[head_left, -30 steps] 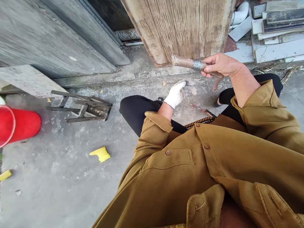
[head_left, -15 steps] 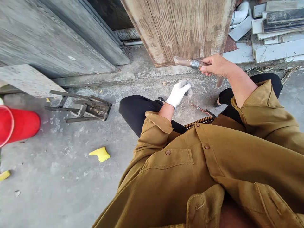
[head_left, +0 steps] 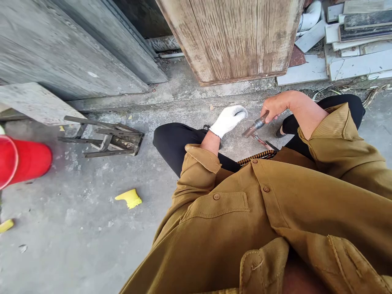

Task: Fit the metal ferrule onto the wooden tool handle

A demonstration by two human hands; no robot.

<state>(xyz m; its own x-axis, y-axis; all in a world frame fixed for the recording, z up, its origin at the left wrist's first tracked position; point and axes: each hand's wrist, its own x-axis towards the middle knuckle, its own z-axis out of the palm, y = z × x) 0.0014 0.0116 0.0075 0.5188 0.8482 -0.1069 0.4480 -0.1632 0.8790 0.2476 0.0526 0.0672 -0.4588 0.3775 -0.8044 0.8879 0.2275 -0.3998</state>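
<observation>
My right hand [head_left: 277,105], ungloved, grips a short brown stick [head_left: 249,130] with silvery wire [head_left: 259,122] wound round its middle. The stick tilts, its near end pointing down and to the left. My left hand [head_left: 229,120], in a white glove, is held closed a little to the left of the stick's end. Its fingers curl together, and what they pinch, if anything, is too small to make out. On the concrete below the stick, between my knees, lies a thin tool with reddish handles [head_left: 262,142], partly covered by the stick.
A weathered wooden panel [head_left: 232,41] stands ahead on a low concrete ledge [head_left: 180,94]. Stacked tiles [head_left: 358,61] lie at the far right. To the left are a small wooden stool [head_left: 107,139] on its side, a red bucket [head_left: 30,161] and a yellow scrap [head_left: 130,199].
My right hand has lowered the wire-wound stick towards me, turning its end from the panel's foot down to above the tool. My left hand has shifted slightly left.
</observation>
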